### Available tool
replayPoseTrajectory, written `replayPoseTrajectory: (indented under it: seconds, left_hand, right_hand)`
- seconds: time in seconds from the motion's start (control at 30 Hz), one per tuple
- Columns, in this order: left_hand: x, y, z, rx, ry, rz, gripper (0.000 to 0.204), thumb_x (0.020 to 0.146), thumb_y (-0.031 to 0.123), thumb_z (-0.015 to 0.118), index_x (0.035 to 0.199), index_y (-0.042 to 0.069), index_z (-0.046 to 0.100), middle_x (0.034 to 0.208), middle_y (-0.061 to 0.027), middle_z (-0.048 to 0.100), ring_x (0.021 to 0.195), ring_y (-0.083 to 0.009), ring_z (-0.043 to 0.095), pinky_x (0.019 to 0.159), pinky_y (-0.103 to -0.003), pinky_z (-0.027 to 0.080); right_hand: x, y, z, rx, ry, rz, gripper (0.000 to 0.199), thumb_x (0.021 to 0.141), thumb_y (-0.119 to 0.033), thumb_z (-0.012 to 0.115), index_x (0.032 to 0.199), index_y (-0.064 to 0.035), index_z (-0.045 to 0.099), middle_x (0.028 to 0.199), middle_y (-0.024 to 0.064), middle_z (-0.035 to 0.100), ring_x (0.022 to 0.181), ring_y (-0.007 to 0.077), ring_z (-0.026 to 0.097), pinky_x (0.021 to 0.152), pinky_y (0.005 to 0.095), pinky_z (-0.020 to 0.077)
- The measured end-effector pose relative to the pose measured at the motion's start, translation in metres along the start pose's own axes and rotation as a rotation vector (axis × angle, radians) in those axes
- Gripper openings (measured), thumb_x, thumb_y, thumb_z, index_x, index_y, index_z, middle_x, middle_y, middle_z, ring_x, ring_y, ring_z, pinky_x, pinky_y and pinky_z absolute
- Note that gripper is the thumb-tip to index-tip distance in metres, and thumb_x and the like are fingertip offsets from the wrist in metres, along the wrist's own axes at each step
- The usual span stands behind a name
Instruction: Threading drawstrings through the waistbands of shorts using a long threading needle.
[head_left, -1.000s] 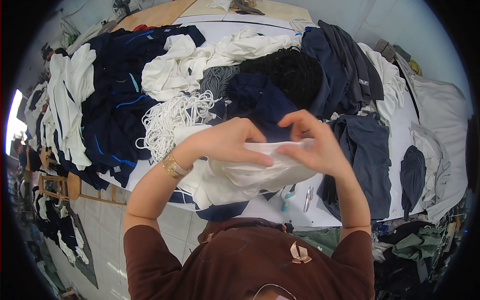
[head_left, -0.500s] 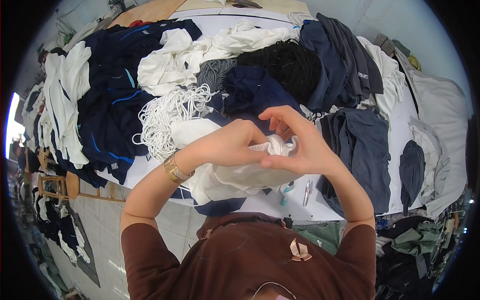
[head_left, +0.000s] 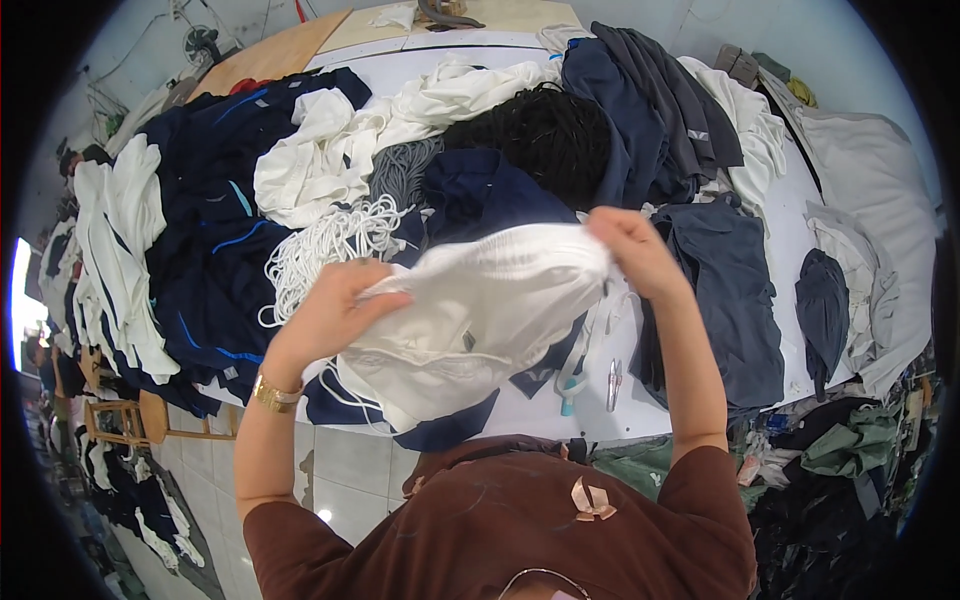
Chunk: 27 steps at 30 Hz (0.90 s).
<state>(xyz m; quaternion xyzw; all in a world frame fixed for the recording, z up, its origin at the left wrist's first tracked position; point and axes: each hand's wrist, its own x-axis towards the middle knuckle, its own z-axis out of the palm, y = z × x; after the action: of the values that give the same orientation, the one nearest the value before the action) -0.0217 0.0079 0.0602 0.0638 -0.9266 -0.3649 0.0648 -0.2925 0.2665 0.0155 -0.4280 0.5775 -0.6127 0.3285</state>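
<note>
Both hands are closed on the upper edge of a white garment (head_left: 480, 300), which is held spread between them, above the front part of the table (head_left: 650, 428). At far left, navy clothes with blue trim (head_left: 200, 285) are piled well apart from the work. Nearer, a tangle of white cords (head_left: 335, 240) is seen just beyond the left hand (head_left: 345, 312), by which the garment's left end is pinched between thumb and fingers. Since loose loops are visible around that side, a cord could be caught in the cloth and dragged along if the hand were swung sideways. At the middle, a navy piece (head_left: 455, 425) is partly covered by the garment; whether they touch cannot be told, but it could be swept off the table edge by a low pull. Further right, metal snips (head_left: 613, 385) and a turquoise-tipped tool (head_left: 568, 392) are left lying bare, so either might be knocked, or the fabric snagged, by a drooping fold. The right end is gripped by the right hand (head_left: 640, 258); if pulled too hard, the gathered edge could be overstretched or slip from the left pinch.
</note>
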Motion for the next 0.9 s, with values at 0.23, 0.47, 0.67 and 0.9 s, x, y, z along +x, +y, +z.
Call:
replayPoseTrajectory:
  seconds: [0.23, 0.47, 0.67, 0.9]
  left_hand:
    - [-0.017, -0.028, -0.035, 0.305, 0.201, -0.121, 0.03, 0.087, 0.017, 0.068, 0.073, -0.003, 0.05, 0.064, -0.0148, 0.041, 0.061, -0.0282, 0.038, 0.058, -0.038, 0.034]
    - [0.0, -0.004, -0.036, 0.379, 0.325, 0.052, 0.029, 0.086, 0.017, 0.068, 0.079, -0.003, 0.049, 0.067, -0.0153, 0.039, 0.062, -0.0296, 0.038, 0.058, -0.037, 0.034]
    - [0.007, 0.024, -0.045, 0.419, 0.287, -0.038, 0.028, 0.085, 0.02, 0.069, 0.074, -0.001, 0.053, 0.067, -0.0146, 0.044, 0.062, -0.03, 0.044, 0.059, -0.038, 0.037]
    - [0.034, 0.067, 0.017, 0.355, 0.213, 0.33, 0.024, 0.077, 0.022, 0.076, 0.08, 0.005, 0.06, 0.073, -0.0113, 0.052, 0.068, -0.029, 0.056, 0.059, -0.04, 0.043]
  right_hand:
    - [-0.038, -0.015, -0.021, -0.216, 0.141, 0.15, 0.032, 0.096, -0.026, 0.062, 0.075, -0.0011, 0.061, 0.064, -0.0101, 0.045, 0.061, 0.0007, 0.036, 0.053, 0.0206, 0.0304]
    - [-0.042, -0.036, -0.013, -0.423, 0.077, 0.106, 0.03, 0.094, -0.023, 0.064, 0.078, 0.0013, 0.062, 0.064, -0.0062, 0.047, 0.063, 0.0018, 0.038, 0.054, 0.0217, 0.032]
    - [-0.038, -0.06, -0.021, -0.57, 0.16, 0.107, 0.024, 0.088, -0.022, 0.069, 0.09, 0.0018, 0.069, 0.068, 0.0013, 0.058, 0.064, 0.0064, 0.049, 0.059, 0.0234, 0.039]
    - [-0.003, -0.085, 0.066, -0.771, -0.124, -0.47, 0.036, 0.076, -0.023, 0.08, 0.101, -0.0018, 0.067, 0.096, 0.0084, 0.067, 0.085, 0.0201, 0.064, 0.077, 0.0313, 0.0503]
